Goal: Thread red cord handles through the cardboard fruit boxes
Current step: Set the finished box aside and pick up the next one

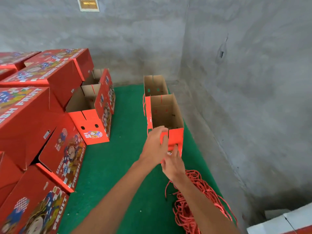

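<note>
An open cardboard box (166, 115) stands on the green mat (125, 166) near the wall. The left hand (156, 146) grips its red end flap, fingers curled over it. The right hand (173, 163) presses fingertips against the flap; any cord there is hidden. Red cords (194, 205) lie piled beside.

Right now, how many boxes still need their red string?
Maybe one done: the far open box shows red cord at its left side. In hand: both hands work on the near box's flap. Left: two open boxes beside the stack, holes empty; cord pile waits.
</note>
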The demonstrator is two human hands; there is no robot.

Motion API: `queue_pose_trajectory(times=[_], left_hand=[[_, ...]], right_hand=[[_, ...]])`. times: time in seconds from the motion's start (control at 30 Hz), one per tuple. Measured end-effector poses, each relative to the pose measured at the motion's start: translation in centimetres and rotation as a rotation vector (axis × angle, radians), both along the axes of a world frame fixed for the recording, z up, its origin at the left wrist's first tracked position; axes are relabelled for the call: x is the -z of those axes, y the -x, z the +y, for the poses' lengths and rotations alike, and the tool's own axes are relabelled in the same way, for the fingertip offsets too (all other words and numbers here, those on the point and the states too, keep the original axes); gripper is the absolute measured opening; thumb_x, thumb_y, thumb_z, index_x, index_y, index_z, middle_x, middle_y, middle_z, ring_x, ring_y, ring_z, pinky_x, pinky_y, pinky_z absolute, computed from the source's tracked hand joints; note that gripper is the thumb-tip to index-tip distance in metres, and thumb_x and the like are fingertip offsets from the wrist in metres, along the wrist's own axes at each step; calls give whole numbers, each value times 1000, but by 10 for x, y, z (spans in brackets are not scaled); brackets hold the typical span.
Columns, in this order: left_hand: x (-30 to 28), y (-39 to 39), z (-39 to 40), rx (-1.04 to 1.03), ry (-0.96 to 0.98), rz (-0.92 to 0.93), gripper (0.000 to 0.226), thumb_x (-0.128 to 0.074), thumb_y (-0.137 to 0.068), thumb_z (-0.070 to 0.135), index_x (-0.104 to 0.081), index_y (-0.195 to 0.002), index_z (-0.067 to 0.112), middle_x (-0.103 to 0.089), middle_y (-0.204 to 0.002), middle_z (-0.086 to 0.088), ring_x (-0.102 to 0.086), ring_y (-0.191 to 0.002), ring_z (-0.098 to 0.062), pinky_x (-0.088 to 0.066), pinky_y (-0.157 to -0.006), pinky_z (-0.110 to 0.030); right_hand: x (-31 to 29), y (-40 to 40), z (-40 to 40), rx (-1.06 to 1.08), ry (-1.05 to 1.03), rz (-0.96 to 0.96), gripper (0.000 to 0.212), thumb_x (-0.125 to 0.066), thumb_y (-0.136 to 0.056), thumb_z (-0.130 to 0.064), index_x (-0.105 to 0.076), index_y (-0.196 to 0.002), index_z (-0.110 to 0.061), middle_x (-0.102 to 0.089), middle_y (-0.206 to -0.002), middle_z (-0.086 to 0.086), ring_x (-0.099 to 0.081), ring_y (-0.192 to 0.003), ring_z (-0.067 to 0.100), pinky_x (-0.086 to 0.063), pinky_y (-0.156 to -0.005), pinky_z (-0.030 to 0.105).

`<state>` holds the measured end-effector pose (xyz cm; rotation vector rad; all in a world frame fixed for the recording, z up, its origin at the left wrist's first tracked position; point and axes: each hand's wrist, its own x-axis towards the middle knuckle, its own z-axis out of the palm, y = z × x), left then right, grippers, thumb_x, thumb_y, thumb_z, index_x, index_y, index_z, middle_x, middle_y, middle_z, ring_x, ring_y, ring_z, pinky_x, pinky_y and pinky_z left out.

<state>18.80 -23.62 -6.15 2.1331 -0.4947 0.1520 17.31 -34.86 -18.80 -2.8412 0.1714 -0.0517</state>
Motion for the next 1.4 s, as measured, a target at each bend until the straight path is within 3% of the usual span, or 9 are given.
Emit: queue_pose_trajectory(times=[0.1, 0.2, 0.33, 0.4, 0.53, 0.63, 0.8, 1.13, 1.4], left_hand=[[26, -10, 50, -118, -72, 157, 29, -48, -103, 20, -61, -128, 19, -56, -137, 6, -51, -126, -11, -35, -106, -24], [49, -13, 99, -226, -183, 209, 26, -52, -101, 21, -63, -124, 19, -56, -137, 5, -59, -112, -22, -42, -100, -29], [74, -5, 140, -249, -308, 269, 28, -53, -101, 20, -63, -127, 12, -57, -140, -3, -50, -132, -19, -33, -112, -28], [74, -4, 156, -224, -383, 287, 33, -52, -103, 23, -60, -132, 12, -54, -144, -5, -50, -130, -14, -33, -111, -26], [54, -26, 195, -250, -477, 268, 38, -51, -103, 23, -56, -138, 10, -51, -147, -8, -63, -105, -16, -48, -104, -30], [31, -57, 221, -297, -523, 242, 38, -52, -103, 22, -56, -137, 7, -59, -135, -12, -68, -84, -21, -57, -85, -36], [3, -118, 245, -402, -646, 133, 46, -58, -99, 20, -48, -142, 7, -47, -148, -12, -47, -134, -29, -42, -110, -42], [-3, -204, 272, -405, -912, 81, 73, -74, -85, 11, -34, -147, 8, -41, -150, -9, -43, -136, -31, -46, -102, -46], [-2, -232, 267, -356, -1168, -71, 21, -58, -99, 24, -64, -118, 18, -60, -123, -13, -49, -123, -34, -38, -103, -42]], right_hand=[[-14, -38, -12, -33, 82, 111, 77, -57, -101, -20, -15, -164, -32, -2, -162, 37, -24, -152, 45, -30, -123, 43], [-27, -58, -20, -49, 79, 201, 82, -57, -101, -10, -13, -165, -34, 9, -167, 31, -30, -151, 41, -43, -114, 45], [-9, -33, -22, -86, 195, 180, 55, -54, -101, -8, -42, -154, -18, -38, -154, 16, -48, -136, 31, -50, -105, 41], [21, -3, -21, -226, 277, 290, 52, -53, -101, -8, -48, -150, -20, -46, -146, 9, -49, -133, 26, -47, -108, 41], [67, 41, -12, -371, 298, 432, 71, -49, -97, -4, -30, -161, -28, -15, -170, 6, -21, -155, 29, -38, -119, 39], [73, 53, -12, -405, 292, 409, 69, -46, -102, -4, -24, -164, -24, -6, -172, 6, -11, -158, 28, -38, -119, 34], [77, 55, -9, -370, 233, 333, 41, -37, -111, -17, -48, -151, -18, -33, -158, 4, -37, -142, 23, -40, -114, 35], [74, 37, 15, -254, 392, 366, 34, -43, -109, -22, -51, -142, -19, -48, -145, 6, -53, -127, 26, -54, -96, 38], [79, 34, 26, -217, 434, 364, 31, -46, -108, -22, -55, -137, -14, -49, -140, 10, -57, -118, 29, -55, -94, 41]])
